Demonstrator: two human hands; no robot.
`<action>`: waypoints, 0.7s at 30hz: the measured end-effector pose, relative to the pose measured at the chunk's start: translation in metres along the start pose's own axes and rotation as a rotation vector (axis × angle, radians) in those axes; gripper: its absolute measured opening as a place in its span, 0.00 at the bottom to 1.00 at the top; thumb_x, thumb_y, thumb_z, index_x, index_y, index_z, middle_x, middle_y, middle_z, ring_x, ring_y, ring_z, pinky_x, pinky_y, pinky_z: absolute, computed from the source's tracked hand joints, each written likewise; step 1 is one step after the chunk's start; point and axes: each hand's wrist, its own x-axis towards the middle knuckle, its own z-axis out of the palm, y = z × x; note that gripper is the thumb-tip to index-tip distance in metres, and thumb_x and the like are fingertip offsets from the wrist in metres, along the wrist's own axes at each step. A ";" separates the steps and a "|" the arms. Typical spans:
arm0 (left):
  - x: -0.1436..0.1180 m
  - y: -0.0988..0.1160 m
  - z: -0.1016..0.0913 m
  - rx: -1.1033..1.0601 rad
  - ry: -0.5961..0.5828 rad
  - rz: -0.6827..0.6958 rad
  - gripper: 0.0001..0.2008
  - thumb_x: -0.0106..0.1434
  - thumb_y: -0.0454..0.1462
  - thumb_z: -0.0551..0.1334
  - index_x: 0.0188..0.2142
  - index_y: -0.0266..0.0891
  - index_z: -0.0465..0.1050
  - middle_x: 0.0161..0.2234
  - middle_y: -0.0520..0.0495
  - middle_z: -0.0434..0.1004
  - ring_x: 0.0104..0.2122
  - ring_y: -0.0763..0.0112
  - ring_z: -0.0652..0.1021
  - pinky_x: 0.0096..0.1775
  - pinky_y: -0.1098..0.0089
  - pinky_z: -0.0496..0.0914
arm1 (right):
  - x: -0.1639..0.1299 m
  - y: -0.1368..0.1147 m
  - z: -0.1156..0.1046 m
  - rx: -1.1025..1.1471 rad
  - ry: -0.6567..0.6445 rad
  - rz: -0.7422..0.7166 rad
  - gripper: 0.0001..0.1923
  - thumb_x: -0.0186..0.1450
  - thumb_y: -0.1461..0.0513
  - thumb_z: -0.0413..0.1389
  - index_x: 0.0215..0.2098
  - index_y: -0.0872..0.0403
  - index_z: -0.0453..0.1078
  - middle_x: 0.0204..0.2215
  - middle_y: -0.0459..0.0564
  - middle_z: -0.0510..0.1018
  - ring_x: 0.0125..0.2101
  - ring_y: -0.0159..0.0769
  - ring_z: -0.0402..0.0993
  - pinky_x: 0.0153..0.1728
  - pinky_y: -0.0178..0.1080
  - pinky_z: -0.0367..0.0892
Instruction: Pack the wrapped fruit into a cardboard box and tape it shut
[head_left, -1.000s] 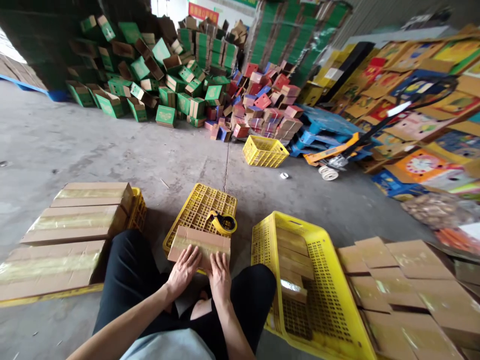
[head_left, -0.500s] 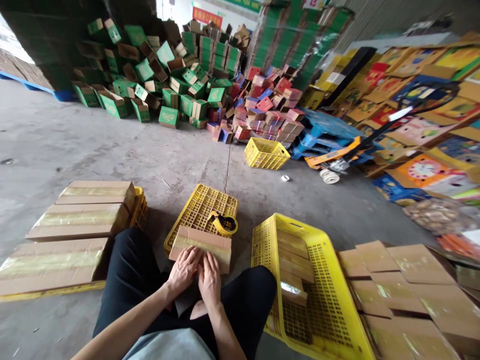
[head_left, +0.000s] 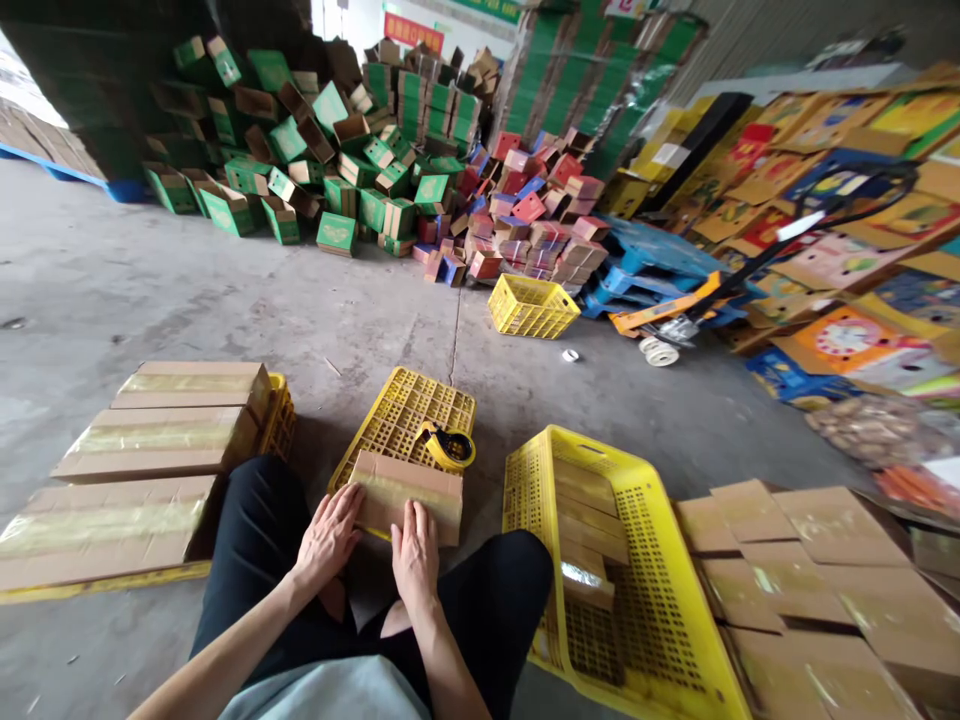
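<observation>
Hands first: left hand [head_left: 327, 540] lies flat with fingers spread on the near left end of the taped cardboard box [head_left: 409, 492], right hand [head_left: 415, 553] presses flat on its near edge (nothing gripped). Box sits on an upturned yellow crate [head_left: 409, 412], tape dispenser [head_left: 448, 445] touching its far side, green boxes [head_left: 322, 150] piled way back.

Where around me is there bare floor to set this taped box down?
Bare concrete floor lies ahead, between the upturned crate under your box, the far box pile and the small crate. It's crowded left, by the taped stack, and right, by the big crate and flat cardboard.
</observation>
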 end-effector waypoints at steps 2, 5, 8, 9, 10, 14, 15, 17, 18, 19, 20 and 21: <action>0.001 -0.001 0.002 0.004 0.022 -0.012 0.32 0.69 0.34 0.57 0.72 0.40 0.62 0.71 0.37 0.68 0.70 0.50 0.68 0.67 0.48 0.66 | 0.001 -0.002 -0.001 0.008 -0.007 0.008 0.25 0.79 0.58 0.49 0.71 0.56 0.67 0.63 0.65 0.76 0.60 0.56 0.75 0.60 0.54 0.73; 0.005 0.002 0.006 -0.005 0.068 -0.015 0.31 0.68 0.33 0.58 0.70 0.40 0.66 0.68 0.37 0.72 0.69 0.48 0.69 0.66 0.49 0.69 | 0.004 -0.008 -0.003 0.015 -0.013 0.014 0.24 0.79 0.58 0.50 0.70 0.55 0.69 0.63 0.65 0.75 0.61 0.57 0.74 0.60 0.56 0.73; 0.008 0.006 0.009 -0.028 0.091 -0.007 0.31 0.66 0.32 0.58 0.69 0.39 0.68 0.66 0.36 0.73 0.68 0.47 0.69 0.65 0.48 0.71 | 0.007 -0.017 -0.005 0.017 -0.023 0.006 0.23 0.79 0.58 0.51 0.68 0.56 0.70 0.62 0.64 0.76 0.60 0.57 0.75 0.60 0.57 0.73; 0.008 0.006 0.010 -0.034 0.090 -0.007 0.31 0.66 0.31 0.58 0.69 0.40 0.68 0.66 0.36 0.73 0.68 0.47 0.69 0.64 0.47 0.71 | 0.008 -0.020 -0.004 0.022 -0.026 -0.002 0.22 0.78 0.59 0.51 0.67 0.56 0.71 0.62 0.64 0.76 0.60 0.57 0.75 0.60 0.57 0.72; 0.009 0.006 0.010 -0.040 0.087 -0.007 0.31 0.66 0.31 0.58 0.69 0.40 0.68 0.66 0.36 0.73 0.67 0.47 0.69 0.64 0.47 0.71 | 0.009 -0.024 -0.004 0.032 -0.028 -0.013 0.22 0.78 0.60 0.51 0.67 0.56 0.71 0.61 0.64 0.76 0.60 0.57 0.75 0.61 0.57 0.72; 0.010 0.003 0.010 -0.036 0.091 -0.003 0.32 0.66 0.32 0.58 0.69 0.41 0.68 0.64 0.37 0.74 0.66 0.47 0.71 0.64 0.46 0.71 | 0.018 -0.037 0.001 0.122 -0.049 -0.107 0.22 0.77 0.65 0.49 0.66 0.56 0.72 0.59 0.63 0.78 0.59 0.53 0.75 0.61 0.55 0.73; 0.010 0.002 0.010 -0.028 0.092 -0.001 0.31 0.67 0.32 0.57 0.70 0.42 0.68 0.64 0.37 0.75 0.66 0.47 0.71 0.64 0.46 0.70 | 0.022 -0.041 0.003 0.146 -0.058 -0.131 0.22 0.76 0.66 0.48 0.65 0.56 0.72 0.58 0.62 0.78 0.58 0.52 0.75 0.60 0.54 0.73; 0.009 0.001 0.010 -0.004 0.088 0.004 0.31 0.67 0.31 0.56 0.70 0.42 0.68 0.66 0.36 0.74 0.67 0.48 0.71 0.66 0.46 0.68 | 0.033 -0.047 0.005 0.182 -0.076 -0.155 0.24 0.74 0.70 0.46 0.63 0.57 0.73 0.55 0.62 0.79 0.55 0.49 0.76 0.59 0.51 0.74; 0.008 0.001 0.010 0.011 0.081 0.007 0.31 0.68 0.31 0.56 0.70 0.41 0.68 0.67 0.36 0.73 0.68 0.48 0.70 0.67 0.46 0.67 | 0.039 -0.050 0.006 0.194 -0.086 -0.151 0.24 0.73 0.70 0.46 0.63 0.57 0.73 0.54 0.61 0.80 0.54 0.48 0.76 0.58 0.49 0.74; 0.007 0.000 0.010 0.026 0.071 0.010 0.31 0.68 0.31 0.56 0.70 0.41 0.68 0.68 0.36 0.72 0.68 0.48 0.69 0.68 0.46 0.65 | 0.046 -0.053 0.007 0.202 -0.097 -0.146 0.24 0.73 0.71 0.46 0.62 0.58 0.73 0.53 0.61 0.80 0.53 0.48 0.76 0.58 0.48 0.75; 0.006 0.000 0.009 0.039 0.059 0.012 0.32 0.67 0.30 0.56 0.70 0.41 0.68 0.69 0.37 0.71 0.69 0.49 0.69 0.69 0.46 0.64 | 0.052 -0.055 0.008 0.210 -0.110 -0.144 0.24 0.72 0.71 0.46 0.62 0.58 0.73 0.53 0.61 0.80 0.52 0.48 0.76 0.57 0.48 0.75; 0.005 0.001 0.008 0.048 0.047 0.011 0.34 0.66 0.30 0.56 0.71 0.41 0.67 0.70 0.37 0.70 0.70 0.49 0.68 0.69 0.46 0.63 | 0.058 -0.056 0.009 0.215 -0.124 -0.144 0.24 0.72 0.72 0.46 0.61 0.58 0.73 0.52 0.60 0.79 0.51 0.47 0.76 0.57 0.48 0.75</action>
